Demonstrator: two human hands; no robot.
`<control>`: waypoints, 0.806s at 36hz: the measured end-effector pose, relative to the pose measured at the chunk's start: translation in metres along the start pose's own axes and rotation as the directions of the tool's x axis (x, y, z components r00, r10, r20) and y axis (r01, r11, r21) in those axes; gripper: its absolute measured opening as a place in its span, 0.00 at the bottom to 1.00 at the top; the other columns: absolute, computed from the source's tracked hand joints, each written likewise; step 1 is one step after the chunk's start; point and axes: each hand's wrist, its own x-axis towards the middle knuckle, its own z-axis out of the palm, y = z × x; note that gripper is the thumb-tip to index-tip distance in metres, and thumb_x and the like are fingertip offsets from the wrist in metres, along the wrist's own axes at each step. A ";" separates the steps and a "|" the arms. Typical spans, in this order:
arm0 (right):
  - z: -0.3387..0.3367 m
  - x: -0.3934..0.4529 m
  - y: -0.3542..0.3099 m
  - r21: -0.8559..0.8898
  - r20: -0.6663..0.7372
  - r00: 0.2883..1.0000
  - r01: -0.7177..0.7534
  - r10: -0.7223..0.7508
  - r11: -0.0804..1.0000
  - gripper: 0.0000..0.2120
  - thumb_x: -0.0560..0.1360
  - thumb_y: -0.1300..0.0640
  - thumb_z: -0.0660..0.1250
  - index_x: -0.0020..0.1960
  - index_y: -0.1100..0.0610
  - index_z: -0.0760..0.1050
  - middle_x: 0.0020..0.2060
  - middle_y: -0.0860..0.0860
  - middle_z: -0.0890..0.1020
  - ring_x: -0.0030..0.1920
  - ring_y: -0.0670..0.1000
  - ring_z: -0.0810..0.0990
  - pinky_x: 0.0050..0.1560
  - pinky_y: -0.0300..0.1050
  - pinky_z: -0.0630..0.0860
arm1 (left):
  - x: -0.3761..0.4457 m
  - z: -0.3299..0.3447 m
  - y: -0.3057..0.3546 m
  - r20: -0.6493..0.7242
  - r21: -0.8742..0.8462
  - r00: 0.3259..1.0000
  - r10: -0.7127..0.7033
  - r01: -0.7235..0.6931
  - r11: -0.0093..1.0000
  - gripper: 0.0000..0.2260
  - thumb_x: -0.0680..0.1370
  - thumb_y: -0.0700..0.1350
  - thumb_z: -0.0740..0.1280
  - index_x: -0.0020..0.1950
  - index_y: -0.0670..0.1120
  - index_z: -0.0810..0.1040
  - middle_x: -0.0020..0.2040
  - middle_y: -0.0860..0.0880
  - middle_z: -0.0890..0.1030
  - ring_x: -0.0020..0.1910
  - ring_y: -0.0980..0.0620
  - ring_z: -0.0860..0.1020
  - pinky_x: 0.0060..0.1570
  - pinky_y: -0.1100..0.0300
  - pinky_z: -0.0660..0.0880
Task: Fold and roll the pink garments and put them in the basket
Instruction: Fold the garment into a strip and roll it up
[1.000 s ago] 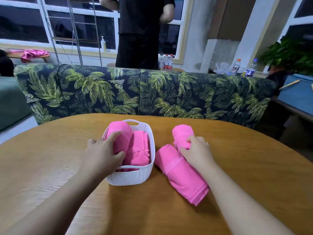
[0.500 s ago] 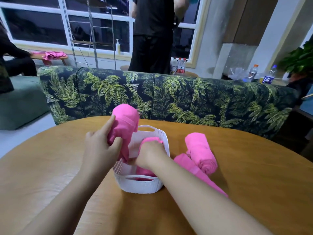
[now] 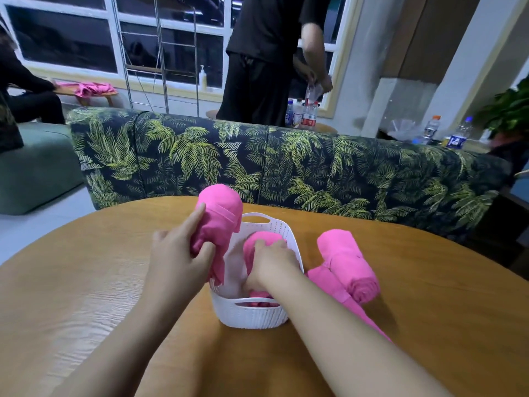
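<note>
Over the white basket [image 3: 252, 313], left fingers [image 3: 200, 255] round one pink roll [image 3: 219, 213], right fingers [image 3: 269, 246] round another [image 3: 262, 239]

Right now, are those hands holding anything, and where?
Left hand grips a rolled pink garment around its lower half, above the basket. Right hand grasps another roll inside it.

Pink garments [image 3: 347, 260], white basket [image 3: 252, 313], green palm-print sofa [image 3: 315, 167].

Left hand [image 3: 179, 253] lifts pink roll [image 3: 219, 217]; right hand [image 3: 270, 260] seemingly presses another in basket [image 3: 252, 313].
</note>
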 end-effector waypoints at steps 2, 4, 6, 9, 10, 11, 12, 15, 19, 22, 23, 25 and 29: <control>-0.003 0.000 0.007 0.076 0.009 0.999 0.045 -0.046 0.996 0.38 0.71 0.47 0.70 0.75 0.48 0.55 0.69 0.61 0.59 0.64 0.63 0.70 0.56 0.49 0.73 | 0.000 -0.001 0.003 0.006 0.015 1.000 0.020 -0.020 1.000 0.30 0.68 0.46 0.58 0.72 0.49 0.70 0.38 0.50 0.77 0.38 0.57 0.58 0.51 0.57 0.63; -0.008 -0.001 0.014 0.123 0.040 0.994 0.098 -0.104 0.987 0.37 0.72 0.49 0.68 0.76 0.43 0.54 0.72 0.61 0.56 0.64 0.63 0.72 0.59 0.49 0.73 | 0.000 -0.002 0.006 0.015 0.017 0.999 0.031 -0.031 0.999 0.30 0.68 0.45 0.58 0.70 0.48 0.72 0.34 0.56 0.73 0.37 0.59 0.61 0.51 0.56 0.64; -0.011 0.000 0.021 0.142 0.083 0.981 0.163 -0.176 0.976 0.35 0.75 0.52 0.64 0.77 0.40 0.52 0.75 0.62 0.52 0.69 0.62 0.68 0.62 0.49 0.70 | 0.000 -0.002 0.006 0.012 0.000 0.999 0.032 -0.032 0.999 0.28 0.67 0.45 0.58 0.68 0.49 0.75 0.31 0.56 0.72 0.43 0.75 0.64 0.51 0.55 0.65; -0.008 0.003 0.023 0.144 0.133 0.965 0.206 -0.225 0.968 0.27 0.77 0.52 0.59 0.75 0.41 0.60 0.77 0.60 0.52 0.75 0.60 0.58 0.68 0.51 0.66 | 0.001 0.000 0.006 0.013 -0.020 1.000 0.027 -0.026 0.999 0.24 0.67 0.44 0.58 0.62 0.52 0.79 0.30 0.57 0.72 0.44 0.76 0.66 0.50 0.53 0.67; -0.006 0.002 0.022 0.138 0.134 0.967 0.198 -0.217 0.970 0.25 0.77 0.51 0.58 0.73 0.41 0.63 0.77 0.59 0.52 0.74 0.60 0.60 0.69 0.52 0.65 | 0.002 0.001 0.007 0.025 -0.006 0.999 0.033 -0.033 0.999 0.23 0.67 0.45 0.59 0.59 0.53 0.79 0.29 0.57 0.71 0.42 0.68 0.69 0.50 0.53 0.68; -0.003 0.001 0.019 0.126 0.124 0.972 0.184 -0.199 0.975 0.25 0.77 0.50 0.58 0.73 0.42 0.63 0.77 0.59 0.51 0.73 0.60 0.63 0.68 0.52 0.66 | 0.004 0.002 0.007 0.034 0.017 0.998 0.045 -0.046 0.999 0.22 0.66 0.45 0.59 0.58 0.53 0.80 0.28 0.57 0.69 0.39 0.60 0.70 0.49 0.52 0.69; 0.002 0.001 0.017 0.105 0.102 0.978 0.172 -0.183 0.979 0.26 0.76 0.47 0.59 0.74 0.44 0.62 0.76 0.60 0.50 0.70 0.61 0.68 0.65 0.52 0.68 | 0.005 0.004 0.007 0.040 0.037 0.997 0.059 -0.060 0.998 0.22 0.66 0.45 0.59 0.57 0.53 0.81 0.27 0.57 0.69 0.36 0.53 0.69 0.49 0.52 0.69; 0.013 -0.001 0.014 0.062 0.021 0.989 0.142 -0.144 0.988 0.36 0.72 0.44 0.66 0.75 0.49 0.55 0.71 0.62 0.55 0.61 0.63 0.75 0.56 0.52 0.73 | 0.008 0.010 0.010 0.019 0.055 0.997 0.071 -0.072 0.996 0.21 0.66 0.45 0.59 0.56 0.53 0.81 0.28 0.56 0.70 0.34 0.56 0.65 0.49 0.54 0.66; 0.009 -0.001 0.018 0.223 -0.019 0.992 0.123 -0.122 0.967 0.28 0.71 0.51 0.68 0.68 0.50 0.62 0.66 0.58 0.63 0.61 0.62 0.73 0.58 0.51 0.73 | 0.009 0.015 0.018 0.018 0.083 0.998 0.058 -0.060 0.995 0.22 0.66 0.46 0.57 0.58 0.54 0.80 0.34 0.54 0.75 0.36 0.58 0.63 0.48 0.57 0.62; -0.004 -0.001 0.027 0.419 -0.103 0.990 0.128 -0.094 0.899 0.19 0.71 0.53 0.67 0.59 0.50 0.67 0.62 0.58 0.69 0.62 0.57 0.72 0.53 0.45 0.71 | 0.009 0.022 0.018 0.032 0.084 0.998 0.049 -0.051 0.995 0.23 0.66 0.49 0.56 0.57 0.53 0.80 0.35 0.52 0.77 0.37 0.51 0.70 0.49 0.54 0.64; -0.008 -0.002 0.031 0.477 -0.139 0.988 0.126 -0.067 0.870 0.16 0.70 0.52 0.68 0.55 0.50 0.66 0.60 0.58 0.71 0.59 0.57 0.73 0.52 0.45 0.70 | 0.009 0.025 0.018 0.045 0.116 0.998 0.035 -0.041 0.992 0.24 0.66 0.51 0.54 0.58 0.54 0.79 0.38 0.51 0.79 0.40 0.46 0.72 0.50 0.55 0.64; -0.017 -0.003 0.037 0.581 -0.193 0.981 0.131 -0.020 0.803 0.16 0.70 0.51 0.69 0.53 0.48 0.65 0.57 0.57 0.75 0.53 0.55 0.74 0.48 0.43 0.68 | 0.008 0.033 0.017 0.081 0.196 0.997 0.009 -0.025 0.980 0.27 0.66 0.54 0.52 0.61 0.57 0.77 0.46 0.48 0.80 0.46 0.42 0.72 0.52 0.53 0.65; -0.025 -0.010 0.051 0.713 -0.261 0.965 0.169 0.033 0.681 0.15 0.71 0.56 0.67 0.54 0.50 0.67 0.51 0.52 0.76 0.48 0.53 0.75 0.45 0.42 0.69 | -0.004 0.047 0.028 0.160 0.261 0.987 0.014 -0.056 0.964 0.24 0.68 0.54 0.52 0.63 0.59 0.72 0.52 0.47 0.79 0.48 0.42 0.69 0.51 0.46 0.70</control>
